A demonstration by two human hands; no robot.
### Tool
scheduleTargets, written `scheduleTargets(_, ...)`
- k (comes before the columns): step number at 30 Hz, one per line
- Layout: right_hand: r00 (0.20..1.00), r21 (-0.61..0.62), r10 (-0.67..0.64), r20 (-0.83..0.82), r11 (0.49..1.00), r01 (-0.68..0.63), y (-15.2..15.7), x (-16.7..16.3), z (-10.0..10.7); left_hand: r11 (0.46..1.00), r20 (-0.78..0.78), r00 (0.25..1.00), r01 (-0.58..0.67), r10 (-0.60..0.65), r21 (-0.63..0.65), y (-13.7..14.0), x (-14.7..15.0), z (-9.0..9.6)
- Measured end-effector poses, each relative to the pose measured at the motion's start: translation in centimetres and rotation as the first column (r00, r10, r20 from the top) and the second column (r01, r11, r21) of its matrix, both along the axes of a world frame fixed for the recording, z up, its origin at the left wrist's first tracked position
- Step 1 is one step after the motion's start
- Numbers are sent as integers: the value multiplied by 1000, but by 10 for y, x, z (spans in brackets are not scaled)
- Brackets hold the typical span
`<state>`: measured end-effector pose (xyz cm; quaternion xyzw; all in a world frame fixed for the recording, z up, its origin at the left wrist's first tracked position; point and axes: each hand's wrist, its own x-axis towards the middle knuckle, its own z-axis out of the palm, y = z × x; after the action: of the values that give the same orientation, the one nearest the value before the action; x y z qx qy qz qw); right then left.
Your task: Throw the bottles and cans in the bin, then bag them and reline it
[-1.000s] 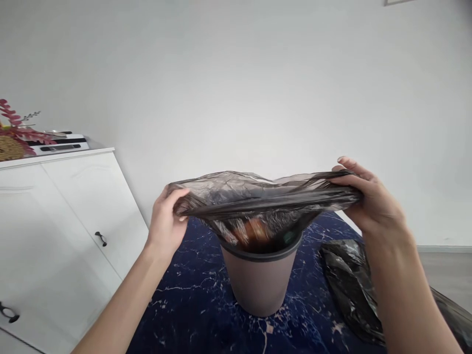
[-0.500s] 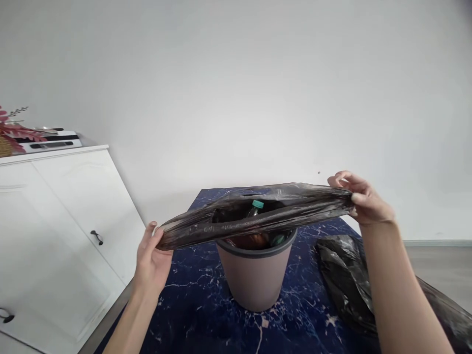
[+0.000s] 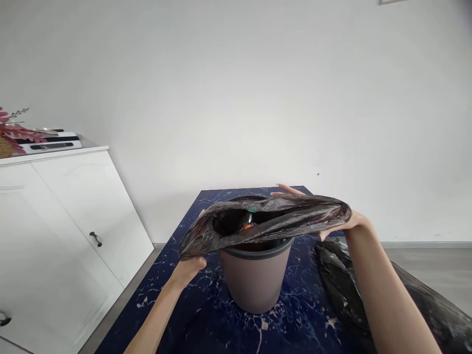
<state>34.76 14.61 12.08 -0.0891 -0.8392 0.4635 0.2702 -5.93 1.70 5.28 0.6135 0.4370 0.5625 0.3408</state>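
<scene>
Nearest, right: a loose dark plastic sheet [image 3: 341,290] lies crumpled on the blue marbled table [image 3: 206,319], partly under the person's right forearm.

Left hand [image 3: 189,271]: under the left end of a thin black bag [image 3: 276,230], thumb in front and below, one fingertip showing above; the other fingers are covered, so whether it clenches the film cannot be told. Right hand [image 3: 344,225]: spread around the bag's right end, thumb in front and below, fingers extended behind; pressure on the film cannot be judged.

Black bag: above the mouth of a greyish-pink bin [image 3: 258,285], its edge pulled wide into a long flat loop that overhangs both sides. Its lower part is hidden; how far it reaches down into the bin is not visible. A bottle with a teal cap [image 3: 252,210] shows through the loop.

Handling (judged): film very light, limp, slippery, likely to tear if stretched at a single point. Best hold: the bunched layers at the two ends of the loop, pinched broadly between thumb and several fingers. The bin seems stiff and would be steadied by its dark rim.

Farther, left: white cabinet [image 3: 73,206], bearing reddish artificial-looking foliage [image 3: 16,132] and a white-and-black object [image 3: 55,145], type unclear. Farthest: plain pale wall [image 3: 236,98].
</scene>
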Motion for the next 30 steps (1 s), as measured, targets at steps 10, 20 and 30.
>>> scheduleTargets(10, 922, -56, -324, -210, 946, 319, -32, -46, 25, 989, -117, 988, -83, 97, 120, 15, 44, 91)
scheduleTargets(20, 658, -506, -367, -658, 862, -24, -34, -78, 29, 966, 577, 785, 103, -225, 236, 21, 73, 121)
scheduleTargets(30, 586, -584, -454, -671, 810, -41, -57, -90, 45, 924, 317, 871, 328, -377, 197, 15, 86, 151)
